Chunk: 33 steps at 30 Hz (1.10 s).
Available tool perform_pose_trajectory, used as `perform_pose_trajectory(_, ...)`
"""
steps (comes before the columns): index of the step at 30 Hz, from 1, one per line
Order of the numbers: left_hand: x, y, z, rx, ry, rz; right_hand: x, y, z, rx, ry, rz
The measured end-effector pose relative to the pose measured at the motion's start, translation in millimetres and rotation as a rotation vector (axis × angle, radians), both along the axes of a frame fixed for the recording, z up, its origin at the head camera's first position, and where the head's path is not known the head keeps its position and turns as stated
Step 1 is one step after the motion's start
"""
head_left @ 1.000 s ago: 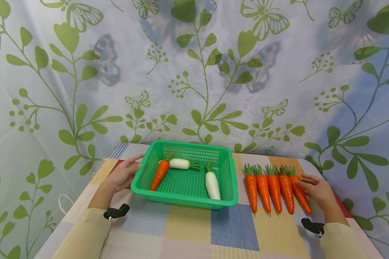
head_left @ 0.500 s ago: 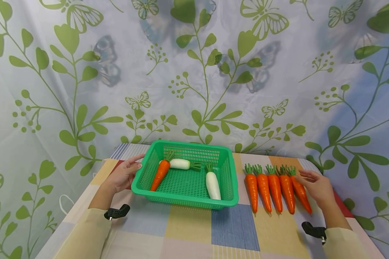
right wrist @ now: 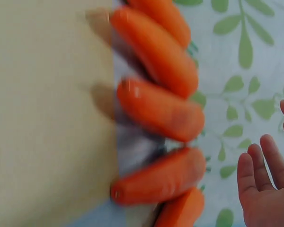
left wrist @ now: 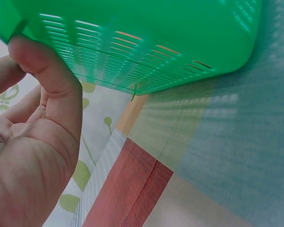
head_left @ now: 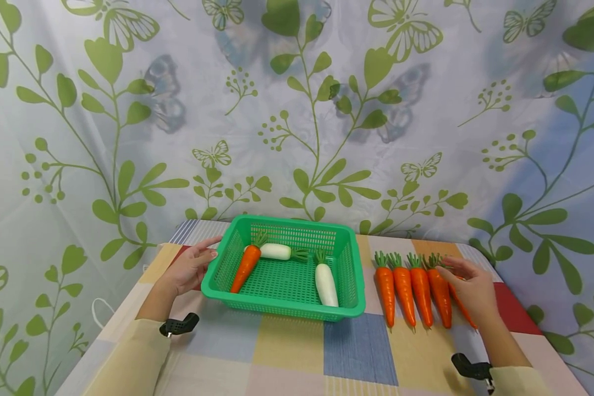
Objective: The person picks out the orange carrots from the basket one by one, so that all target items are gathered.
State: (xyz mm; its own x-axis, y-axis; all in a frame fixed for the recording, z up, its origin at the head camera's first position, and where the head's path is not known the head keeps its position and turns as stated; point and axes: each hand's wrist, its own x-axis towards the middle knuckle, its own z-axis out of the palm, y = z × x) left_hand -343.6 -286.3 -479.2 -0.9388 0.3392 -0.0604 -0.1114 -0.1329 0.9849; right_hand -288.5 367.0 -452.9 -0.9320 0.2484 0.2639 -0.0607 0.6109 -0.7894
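Fingers of right hand (head_left: 467, 289) spread over carrots (head_left: 416, 286); left hand (head_left: 188, 269) fingers straight, touching basket (head_left: 282, 308) rim.

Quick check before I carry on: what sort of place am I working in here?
Probably a staged tabletop set, not a real kitchen: a printed leaf-and-butterfly curtain hangs as backdrop, a checked tablecloth covers the table, and the toy-looking carrots and green basket seem to be props.
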Motion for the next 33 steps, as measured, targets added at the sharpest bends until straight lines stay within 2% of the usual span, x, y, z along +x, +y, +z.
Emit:
perform_pose_trajectory(5,-0.6,-0.2,-1.0,0.008,0.002,-0.004,2.0,-18.4,2.3,-0.064,0.035,0.060)
perform_pose_trajectory(11,-0.6,0.3,-0.7,0.023,0.000,-0.010,3.1,-34.1,-3.5,-0.063,0.102,0.082)
perform_pose_trajectory(15,0.0,0.5,-0.5,0.023,0.001,-0.008,5.0,-46.6,-3.5,-0.037,0.107,0.118)
perform_pose_trajectory(23,0.9,0.2,0.4,0.022,-0.007,-0.001,12.7,-76.5,10.6,-0.099,0.085,0.244)
perform_pose_trajectory(33,0.0,-0.8,-1.8,0.021,-0.011,-0.001,13.5,-104.6,16.5,-0.102,0.072,0.330)
